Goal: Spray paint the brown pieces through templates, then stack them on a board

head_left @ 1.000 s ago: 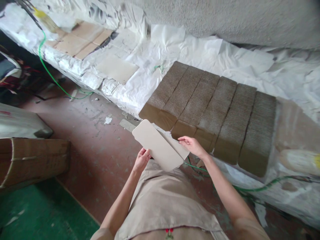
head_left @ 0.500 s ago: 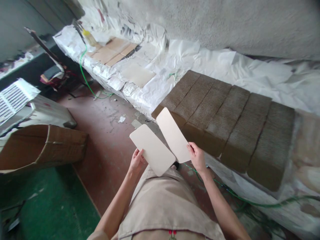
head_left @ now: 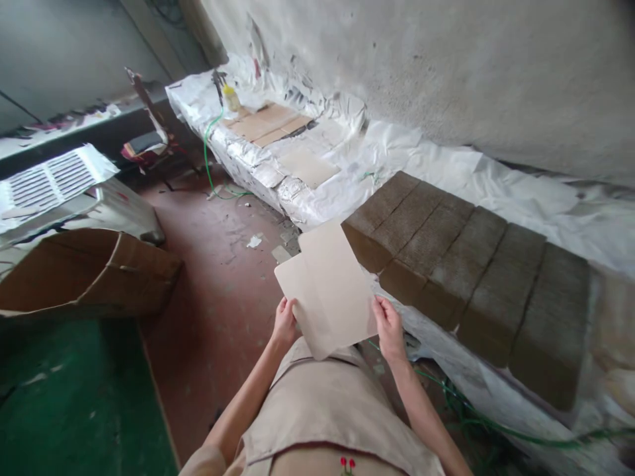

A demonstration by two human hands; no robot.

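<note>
Two pale beige rectangular sheets with rounded corners are held up in front of my waist. My left hand (head_left: 286,321) pinches the left sheet (head_left: 292,281) by its lower left edge. The right sheet (head_left: 337,274) overlaps it in front, and my right hand (head_left: 389,326) grips that one by its right edge, thumb on top. To the right, on the plastic-covered bench (head_left: 421,142), lie several brown, ridged rectangular panels (head_left: 476,264) side by side in a row.
A large brown cardboard box (head_left: 143,277) stands open at left on a green surface (head_left: 99,390), with a white slatted panel (head_left: 54,182) behind. On the bench are flat cardboard (head_left: 268,124) and a yellow-topped bottle (head_left: 231,98). A green hose (head_left: 206,158) hangs down; a chair (head_left: 146,142) stands beyond.
The two sheets, apart and angled before, now overlap, the right one turned flatter toward me. My view has shifted, so the bench and panels appear lower and farther right.
</note>
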